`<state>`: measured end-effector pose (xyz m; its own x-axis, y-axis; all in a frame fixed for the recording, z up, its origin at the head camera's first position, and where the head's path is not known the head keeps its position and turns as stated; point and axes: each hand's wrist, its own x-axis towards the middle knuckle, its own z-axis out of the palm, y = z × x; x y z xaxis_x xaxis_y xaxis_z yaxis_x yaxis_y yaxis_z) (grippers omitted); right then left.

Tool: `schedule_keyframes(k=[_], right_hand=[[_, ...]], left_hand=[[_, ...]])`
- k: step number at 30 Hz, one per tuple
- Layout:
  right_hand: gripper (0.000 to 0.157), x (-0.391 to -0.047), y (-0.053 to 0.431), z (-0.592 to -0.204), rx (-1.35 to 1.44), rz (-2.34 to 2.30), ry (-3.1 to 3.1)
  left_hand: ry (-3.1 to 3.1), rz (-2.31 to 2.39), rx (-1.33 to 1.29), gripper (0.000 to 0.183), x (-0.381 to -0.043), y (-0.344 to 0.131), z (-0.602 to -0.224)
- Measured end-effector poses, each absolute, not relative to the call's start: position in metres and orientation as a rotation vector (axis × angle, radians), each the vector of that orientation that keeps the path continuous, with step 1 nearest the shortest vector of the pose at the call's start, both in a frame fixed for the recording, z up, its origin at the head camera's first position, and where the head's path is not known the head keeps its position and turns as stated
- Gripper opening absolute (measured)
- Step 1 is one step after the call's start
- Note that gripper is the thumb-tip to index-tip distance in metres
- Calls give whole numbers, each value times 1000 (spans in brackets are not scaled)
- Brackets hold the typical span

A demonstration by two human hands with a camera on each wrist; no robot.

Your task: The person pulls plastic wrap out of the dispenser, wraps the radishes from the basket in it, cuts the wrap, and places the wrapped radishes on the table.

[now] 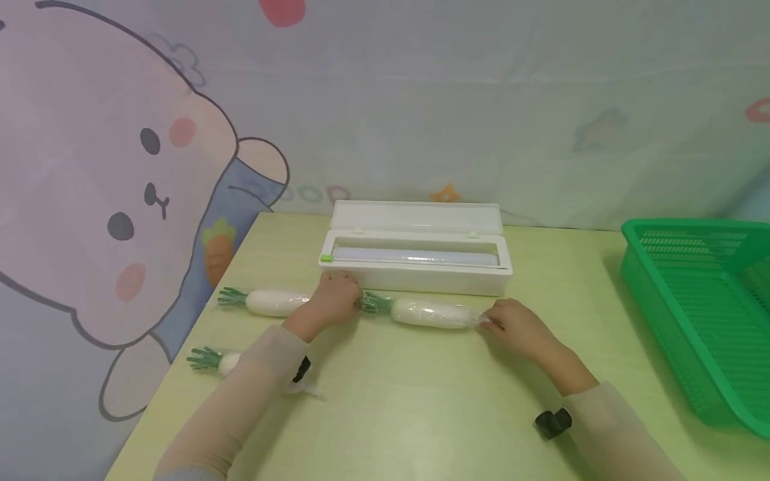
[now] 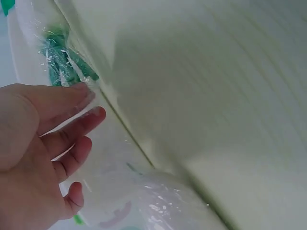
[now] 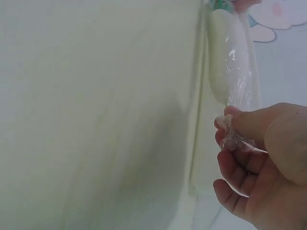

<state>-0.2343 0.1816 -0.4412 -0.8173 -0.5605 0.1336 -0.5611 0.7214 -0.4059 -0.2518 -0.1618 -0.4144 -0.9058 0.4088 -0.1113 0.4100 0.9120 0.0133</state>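
A white radish (image 1: 430,312) with green leaves lies wrapped in clear cling film along the front of a white wrap dispenser. At its leafy end, my left hand (image 1: 338,297) pinches the film between thumb and forefinger; the left wrist view shows the green leaves (image 2: 60,57) just beyond the fingertips. My right hand (image 1: 519,327) pinches the gathered film tail (image 3: 232,134) at the opposite end, with thumb and fingers curled on it. Another wrapped radish (image 1: 273,302) lies left of my left hand. A third radish (image 1: 228,364) is partly hidden beneath my left forearm.
The white dispenser (image 1: 415,279) stands at the back with its lid (image 1: 415,217) raised and a film roll (image 1: 415,256) inside. To the right is a green plastic basket (image 1: 668,327). A printed cloth (image 1: 421,120) hangs behind the table (image 1: 409,414).
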Motion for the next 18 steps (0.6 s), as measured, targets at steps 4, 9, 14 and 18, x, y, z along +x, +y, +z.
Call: schedule_keyframes(k=[4,9,14,18], right_hand=[[10,-221,190,-428,875,928,-2936],[7,-196,191,-415,807,1312,-2899],[5,-165,172,-415,1053,1745,-2724],[7,-142,149,-427,1274,2003,-2637]], left_hand=[[3062,81,755,20,-249,-165,-408],[3215,356,791,28,-247,-173,-401],[3111,903,662,14,-245,-176,-396],[2885,1245,599,19,-242,-172,-392]])
